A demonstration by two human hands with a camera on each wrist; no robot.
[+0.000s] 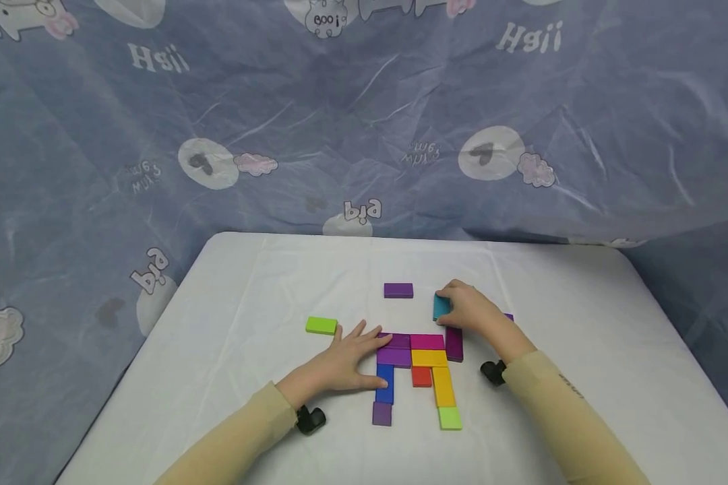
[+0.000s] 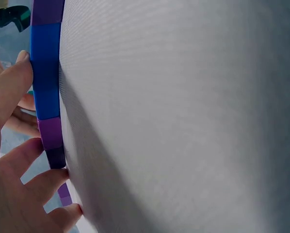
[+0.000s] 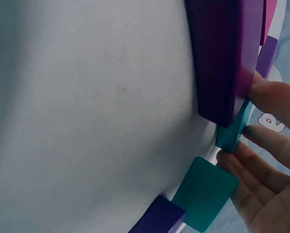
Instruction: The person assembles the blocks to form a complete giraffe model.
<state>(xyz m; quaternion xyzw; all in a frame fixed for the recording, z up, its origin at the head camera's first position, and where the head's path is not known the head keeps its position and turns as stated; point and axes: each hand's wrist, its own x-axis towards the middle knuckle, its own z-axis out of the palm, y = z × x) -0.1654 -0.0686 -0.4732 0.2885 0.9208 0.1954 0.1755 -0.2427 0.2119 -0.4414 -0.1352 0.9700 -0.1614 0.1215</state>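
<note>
My left hand [image 1: 344, 360] lies spread over the left side of a flat pattern of coloured blocks. Its thumb touches the blue block [image 1: 384, 391], and a fingertip rests at the plum block [image 1: 398, 341] on the top row. Between thumb and fingers, my right hand [image 1: 476, 315] pinches a teal block [image 1: 439, 306] just beyond the dark magenta block [image 1: 454, 345]. A second teal block [image 3: 204, 194] lies beside the lower fingers in the right wrist view; the hand hides it in the head view.
Loose on the white table [image 1: 267, 283] are a purple block [image 1: 398, 290] behind the pattern and a lime block [image 1: 321, 325] by the left fingertips. Another purple block [image 1: 509, 316] peeks out past the right wrist. Yellow [image 1: 443, 387] and red [image 1: 421, 376] blocks belong to the pattern.
</note>
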